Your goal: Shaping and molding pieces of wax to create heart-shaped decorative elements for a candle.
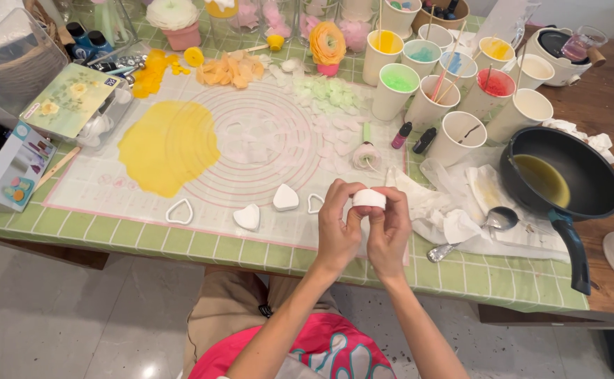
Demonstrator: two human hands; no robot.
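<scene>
A tabletop (180, 242) under a green checked cloth carries a pale mat (110, 189) with pink rings and a yellow sheet (169, 147) on it; grey floor shows below its near edge. Both hands meet just above that near edge. The left hand (338, 228) and right hand (391, 231) have their fingertips closed together on one small white piece (369, 198), each grip clamped on it from its own side. The fingers hide its underside, so its full shape is hard to make out.

Left of the grip lie white petal moulds (285, 198) and wire cutters (179, 210), near but apart from the hands. Just right of it sit crumpled white paper (454, 224) and a spoon (493, 221), then a black pan (566, 175) of yellow liquid, its handle reaching the tabletop edge. Beyond the grip stand paper cups (394, 88) of coloured stuff, close together with sticks in them. The top row of jars is cut off by the frame.

Open room lies directly below the hands, off the tabletop edge, above the lap.
</scene>
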